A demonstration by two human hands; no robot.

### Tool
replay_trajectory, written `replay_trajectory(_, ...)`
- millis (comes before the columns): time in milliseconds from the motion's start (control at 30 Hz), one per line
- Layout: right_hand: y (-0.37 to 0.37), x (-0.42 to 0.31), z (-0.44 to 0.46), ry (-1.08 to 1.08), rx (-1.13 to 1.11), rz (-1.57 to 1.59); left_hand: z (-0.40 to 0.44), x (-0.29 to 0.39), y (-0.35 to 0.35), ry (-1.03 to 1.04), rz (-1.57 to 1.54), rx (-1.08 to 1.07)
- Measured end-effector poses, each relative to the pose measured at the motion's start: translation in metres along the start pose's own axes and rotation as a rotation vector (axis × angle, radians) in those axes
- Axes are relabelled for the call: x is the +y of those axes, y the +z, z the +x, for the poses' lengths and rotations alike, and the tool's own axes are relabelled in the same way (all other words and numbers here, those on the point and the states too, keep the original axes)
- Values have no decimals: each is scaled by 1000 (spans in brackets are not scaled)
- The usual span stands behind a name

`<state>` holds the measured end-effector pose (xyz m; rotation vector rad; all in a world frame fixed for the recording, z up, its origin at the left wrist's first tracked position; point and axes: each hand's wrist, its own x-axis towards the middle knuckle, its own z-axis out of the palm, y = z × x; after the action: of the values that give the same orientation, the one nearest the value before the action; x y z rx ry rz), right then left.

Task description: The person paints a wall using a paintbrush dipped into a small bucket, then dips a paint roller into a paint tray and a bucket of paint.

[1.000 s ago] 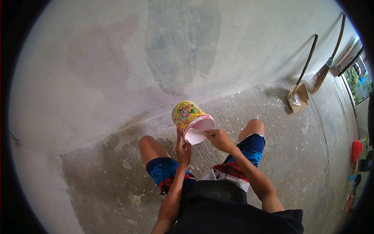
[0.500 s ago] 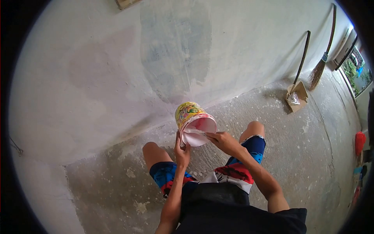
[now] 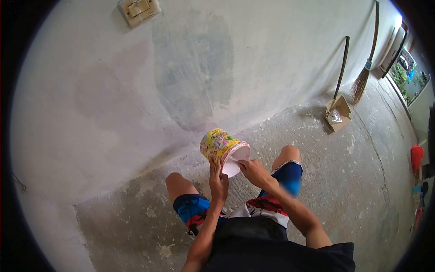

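- While its mouth tips toward the person, the yellow-printed bucket (image 3: 216,141) is held off the floor (image 3: 321,186), in front of and between the knees; this tilt probably makes its inside easier to see and reach.
- Pale pinkish matter (image 3: 230,170) shows inside the lower part of the mouth.
- The left hand (image 3: 218,185) grips the bucket from beneath and beside, fingers along the outer wall and thumb near the rim, seemingly to bear its weight and steady the tilt.
- The right hand (image 3: 256,173) has its fingers drawn together at the opposite side of the mouth; whether they pinch a tool or only the rim, I cannot tell.
- Beyond the bucket rises the wall (image 3: 281,59), with a grey patch (image 3: 195,68) and, higher, a switch plate (image 3: 138,11).
- Farther off, a dustpan (image 3: 345,112) holds a shiny scrap (image 3: 335,116), its handle leaning on the wall, likely so it stands upright.
- Next to it a broom (image 3: 361,86) leans, bristles down.
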<state>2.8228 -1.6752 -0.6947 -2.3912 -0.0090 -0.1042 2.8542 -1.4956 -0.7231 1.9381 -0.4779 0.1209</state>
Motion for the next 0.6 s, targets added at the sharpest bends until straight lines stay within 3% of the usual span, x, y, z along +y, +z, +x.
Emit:
replay_trajectory(33, 6, 11, -1, 2, 6, -3, -6, -4, 1, 6, -3, -3)
replay_trajectory(100, 11, 30, -1, -9, 57, 347, -14, -14, -1, 61, 110, -54)
replay_trajectory(133, -5, 26, -4, 423, -178, 590, -17, -29, 2, 83, 195, -43)
replay_trajectory(167, -6, 36, -10, 429, -173, 591, -20, -39, 3, 85, 192, -50)
replay_trajectory(233, -8, 59, -29, 486, -201, 1126, -27, -61, 4, -190, -133, 77)
replay_trajectory(300, -31, 60, -44, 505, -180, 1118, -38, -129, 8, -521, -299, 102)
replay_trajectory(333, -53, 52, -51, 506, -152, 1073, -27, -87, -2, -729, -538, 87)
replay_trajectory(400, -90, 42, -52, 507, -115, 1021, -26, -81, 0, -766, -679, 86)
replay_trajectory(467, -126, 37, -42, 378, 203, 488, -32, -89, 6, -822, -788, 49)
replay_trajectory(533, -172, -7, -10, 260, 419, 397, -40, -101, 16, -853, -834, 30)
replay_trajectory(600, -203, -33, 20, -55, 667, 102, -52, -115, 22, -901, -909, -12)
